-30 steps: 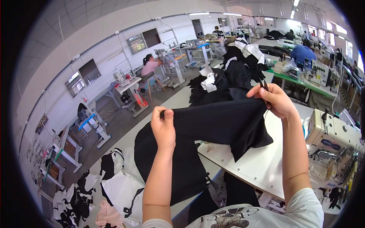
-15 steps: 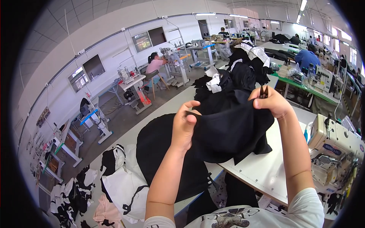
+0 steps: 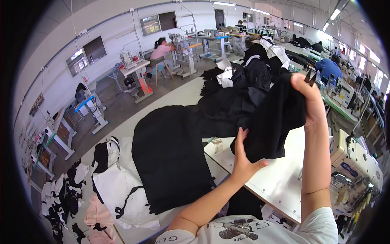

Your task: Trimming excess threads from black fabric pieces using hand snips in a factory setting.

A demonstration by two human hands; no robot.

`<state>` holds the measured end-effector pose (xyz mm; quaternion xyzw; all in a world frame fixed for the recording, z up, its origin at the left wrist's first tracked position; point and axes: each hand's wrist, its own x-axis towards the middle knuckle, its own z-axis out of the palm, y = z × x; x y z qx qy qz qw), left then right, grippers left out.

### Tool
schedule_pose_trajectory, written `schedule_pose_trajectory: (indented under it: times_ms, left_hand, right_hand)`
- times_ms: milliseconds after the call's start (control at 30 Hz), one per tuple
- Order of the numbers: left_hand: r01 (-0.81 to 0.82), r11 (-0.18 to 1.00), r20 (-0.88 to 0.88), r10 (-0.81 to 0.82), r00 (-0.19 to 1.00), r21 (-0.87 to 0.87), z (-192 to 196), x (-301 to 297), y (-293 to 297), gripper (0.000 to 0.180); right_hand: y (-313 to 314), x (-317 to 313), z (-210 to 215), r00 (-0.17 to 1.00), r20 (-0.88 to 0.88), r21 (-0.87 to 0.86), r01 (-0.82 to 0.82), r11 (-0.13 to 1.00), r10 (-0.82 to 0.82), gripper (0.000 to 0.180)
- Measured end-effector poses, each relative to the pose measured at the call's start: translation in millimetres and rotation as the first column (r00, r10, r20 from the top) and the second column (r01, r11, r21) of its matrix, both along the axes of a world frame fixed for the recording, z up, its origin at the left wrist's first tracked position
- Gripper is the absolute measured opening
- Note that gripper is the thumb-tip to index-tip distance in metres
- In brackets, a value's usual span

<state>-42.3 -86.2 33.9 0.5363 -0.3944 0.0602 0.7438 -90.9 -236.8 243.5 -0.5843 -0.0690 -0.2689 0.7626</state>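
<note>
At the lower left of my feed, black and white fabric scraps (image 3: 61, 199) lie in a loose heap. Next to the right come a peach cloth (image 3: 96, 213) and a white fabric piece (image 3: 122, 189). Higher up, left of centre, I see a person in pink (image 3: 161, 52) seated at a machine. Below, a wide black panel (image 3: 170, 158) with a rounded top lies flat on the pale table (image 3: 183, 98). A pile of black fabric with white pieces (image 3: 258, 73) fills the upper middle.

Right of centre, the left hand (image 3: 245, 164) has its grip spread, thumb away from the fingers, which rest against a black cloth (image 3: 276, 122). That cloth hangs raised above the table; where black overlaps black, I cannot tell its exact edge. At its upper corner, the right hand (image 3: 310, 97) keeps its grip pinched on the cloth, with dark thread snips (image 3: 311, 77) pointing up out of it. A cream sewing machine (image 3: 353, 158) stands at the right edge.
</note>
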Motion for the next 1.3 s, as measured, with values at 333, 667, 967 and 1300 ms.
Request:
schedule_pose_trajectory:
  times_ms: [333, 667, 967, 1300]
  left_hand:
    - [-0.156, 0.977, 0.115, 0.174, 0.978, -0.145, 49, 5, 13, 0.015]
    - [0.031, 0.927, 0.349, -0.172, 0.921, 0.375, 102, 57, 43, 0.026]
    - [-0.226, 0.58, 0.349, -0.107, 0.931, 0.782, 18, 121, -9, 0.023]
    - [-0.556, 0.813, 0.557, 0.385, 0.735, 0.172, 182, 375, 94, 0.051]
  right_hand:
    - [-36, -21, -39, 0.959, -0.251, -0.437, 0.009, 0.9, -0.131, 0.053]
    - [-45, -26, -71, 1.0, 0.002, 0.366, 0.006, 0.931, -0.008, 0.033]
    - [-52, -58, -48, 0.967, 0.245, 0.153, 0.029, 0.988, -0.066, 0.033]
    - [31, 49, -65, 0.984, 0.131, -0.545, -0.03, 0.838, 0.12, 0.023]
